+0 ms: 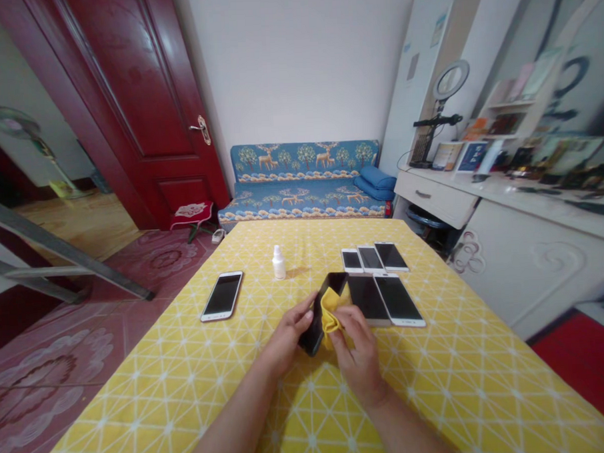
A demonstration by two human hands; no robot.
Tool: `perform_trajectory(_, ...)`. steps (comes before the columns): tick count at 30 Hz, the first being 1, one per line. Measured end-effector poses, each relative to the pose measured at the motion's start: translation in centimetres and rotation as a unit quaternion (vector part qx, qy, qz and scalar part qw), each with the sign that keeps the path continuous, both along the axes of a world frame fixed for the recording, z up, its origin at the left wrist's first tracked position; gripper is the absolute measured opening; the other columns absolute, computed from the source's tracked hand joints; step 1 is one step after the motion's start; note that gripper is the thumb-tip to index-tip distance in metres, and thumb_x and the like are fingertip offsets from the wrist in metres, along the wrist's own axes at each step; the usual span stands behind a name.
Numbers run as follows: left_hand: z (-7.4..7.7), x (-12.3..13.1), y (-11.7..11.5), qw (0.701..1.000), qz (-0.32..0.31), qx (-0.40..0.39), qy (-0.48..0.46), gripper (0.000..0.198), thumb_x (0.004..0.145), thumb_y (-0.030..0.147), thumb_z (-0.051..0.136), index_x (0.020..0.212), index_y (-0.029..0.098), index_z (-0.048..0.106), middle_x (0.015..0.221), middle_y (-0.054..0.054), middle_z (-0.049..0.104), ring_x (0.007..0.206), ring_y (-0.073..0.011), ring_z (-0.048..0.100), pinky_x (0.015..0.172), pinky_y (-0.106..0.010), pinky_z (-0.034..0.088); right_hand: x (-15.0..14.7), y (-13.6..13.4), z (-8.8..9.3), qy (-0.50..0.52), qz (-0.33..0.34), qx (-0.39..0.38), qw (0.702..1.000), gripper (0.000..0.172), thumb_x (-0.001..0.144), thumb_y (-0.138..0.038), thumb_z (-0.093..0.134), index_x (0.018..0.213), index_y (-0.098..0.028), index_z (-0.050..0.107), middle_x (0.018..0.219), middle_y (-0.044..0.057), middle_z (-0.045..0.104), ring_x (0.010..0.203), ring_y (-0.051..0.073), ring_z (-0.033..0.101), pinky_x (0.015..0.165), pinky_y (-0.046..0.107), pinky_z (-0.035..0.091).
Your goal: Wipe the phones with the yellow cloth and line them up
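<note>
A black phone (314,326) is held tilted above the table by my left hand (289,330), whose fingers grip its left edge. My right hand (358,347) pinches a yellow cloth (330,312) that lies against the phone's face and covers part of it. Just right of the hands, a dark phone (369,298) and a large white phone (399,301) lie side by side. Behind them rest three smaller white-framed phones (370,258) in a row. Another white phone (222,297) lies alone at the left. A white bottle (278,264) stands upright beyond my left hand.
The table (189,392) has a yellow patterned cloth. Past its far edge is a blue patterned sofa (300,186). A white dresser (445,197) with bottles and a ring light (450,80) stands at the right. Metal legs (73,253) are at the left, near a red door (135,80).
</note>
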State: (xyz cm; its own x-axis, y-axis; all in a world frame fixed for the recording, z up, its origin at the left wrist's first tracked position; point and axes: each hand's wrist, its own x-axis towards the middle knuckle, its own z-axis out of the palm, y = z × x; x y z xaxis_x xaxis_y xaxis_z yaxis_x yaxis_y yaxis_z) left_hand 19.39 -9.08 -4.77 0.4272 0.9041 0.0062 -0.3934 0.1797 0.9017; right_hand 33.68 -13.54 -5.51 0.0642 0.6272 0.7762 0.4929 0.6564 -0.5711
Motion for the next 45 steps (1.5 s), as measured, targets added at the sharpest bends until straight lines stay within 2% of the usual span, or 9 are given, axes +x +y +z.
perform_trajectory(5, -0.4, 0.5, -0.7, 0.998, -0.038, 0.029, 0.034, 0.047, 0.080, 0.046, 0.063, 0.117, 0.017, 0.065, 0.103, -0.010, 0.070, 0.107, -0.0283, 0.057, 0.092, -0.037, 0.042, 0.1, 0.0, 0.0, 0.011, -0.003, -0.005, 1.000, 0.024, 0.091, -0.011, 0.047, 0.108, -0.022, 0.058, 0.099, 0.006, 0.055, 0.094, 0.018, 0.056, 0.082, 0.032, 0.047)
perform_trajectory(11, 1.0, -0.3, -0.7, 0.985, -0.074, 0.097, 0.119, 0.060, 0.074, 0.030, 0.071, 0.131, 0.022, 0.055, 0.132, -0.008, 0.057, 0.122, -0.0293, 0.047, 0.099, -0.035, 0.035, 0.8, 0.6, 0.3, 0.027, -0.040, -0.019, 0.999, 0.018, 0.091, -0.014, 0.047, 0.102, -0.021, 0.059, 0.096, 0.005, 0.055, 0.090, 0.017, 0.056, 0.078, 0.029, 0.046)
perform_trajectory(14, 0.7, -0.5, -0.7, 0.982, -0.111, 0.100, 0.119, 0.057, 0.075, 0.029, 0.065, 0.131, 0.020, 0.056, 0.114, -0.009, 0.066, 0.093, -0.0217, 0.060, 0.080, -0.030, 0.044, 1.7, 1.3, 0.5, 0.067, -0.107, -0.026, 0.992, 0.013, 0.091, -0.019, 0.049, 0.100, -0.020, 0.059, 0.099, 0.006, 0.054, 0.091, 0.018, 0.055, 0.078, 0.030, 0.045)
perform_trajectory(16, 0.0, -0.2, -0.8, 0.980, -0.160, 0.075, 0.092, 0.051, 0.079, 0.035, 0.056, 0.125, 0.013, 0.060, 0.088, -0.010, 0.070, 0.063, -0.0147, 0.057, 0.060, -0.025, 0.042, 2.6, 1.6, 0.6, 0.097, -0.143, -0.030, 0.985, 0.011, 0.091, -0.023, 0.050, 0.096, -0.019, 0.059, 0.099, 0.005, 0.054, 0.091, 0.018, 0.055, 0.078, 0.031, 0.044)
perform_trajectory(18, -0.5, 0.3, -1.0, 0.978, -0.200, 0.036, 0.038, 0.053, 0.080, 0.041, 0.050, 0.119, 0.007, 0.063, 0.077, -0.011, 0.068, 0.053, -0.0130, 0.053, 0.049, -0.023, 0.040, 3.4, 1.9, 0.6, 0.120, -0.162, -0.041, 0.979, 0.011, 0.091, -0.026, 0.051, 0.087, -0.019, 0.058, 0.093, 0.003, 0.053, 0.086, 0.017, 0.054, 0.077, 0.031, 0.044)
perform_trajectory(22, -0.4, 0.8, -1.2, 0.970, -0.228, -0.025, -0.077, 0.058, 0.082, 0.045, 0.046, 0.124, 0.006, 0.057, 0.101, -0.021, 0.067, 0.073, -0.0239, 0.065, 0.049, -0.026, 0.047, 4.1, 2.1, 0.2, 0.143, -0.177, -0.083, 0.970, 0.020, 0.091, -0.029, 0.050, 0.075, -0.019, 0.055, 0.083, 0.001, 0.051, 0.077, 0.016, 0.053, 0.072, 0.029, 0.042)
perform_trajectory(27, 0.9, 0.2, -1.0, 0.954, -0.240, -0.061, -0.168, 0.060, 0.085, 0.044, 0.038, 0.129, 0.007, 0.052, 0.117, -0.024, 0.062, 0.092, -0.0332, 0.064, 0.059, -0.041, 0.055, 3.3, 2.3, -0.7, 0.137, -0.149, -0.122, 0.972, 0.020, 0.091, -0.032, 0.049, 0.080, -0.019, 0.059, 0.085, 0.002, 0.054, 0.079, 0.017, 0.054, 0.072, 0.029, 0.043)
perform_trajectory(36, -0.1, 0.4, -0.7, 0.953, -0.233, -0.097, -0.170, 0.054, 0.090, 0.042, 0.033, 0.123, 0.007, 0.057, 0.116, -0.022, 0.062, 0.087, -0.0308, 0.063, 0.059, -0.047, 0.055, 3.1, 2.4, -1.2, 0.127, -0.171, -0.108, 0.971, 0.023, 0.092, -0.032, 0.046, 0.098, -0.018, 0.063, 0.094, 0.006, 0.054, 0.088, 0.020, 0.056, 0.079, 0.034, 0.045)
perform_trajectory(45, 0.7, 0.2, -1.1, 0.957, -0.221, -0.097, -0.162, 0.056, 0.089, 0.045, 0.035, 0.121, 0.005, 0.058, 0.115, -0.023, 0.062, 0.088, -0.0313, 0.063, 0.063, -0.047, 0.054, 3.1, 2.5, -1.2, 0.106, -0.164, -0.071, 0.978, 0.033, 0.092, -0.025, 0.045, 0.121, -0.019, 0.060, 0.100, 0.007, 0.053, 0.093, 0.020, 0.056, 0.081, 0.037, 0.048)
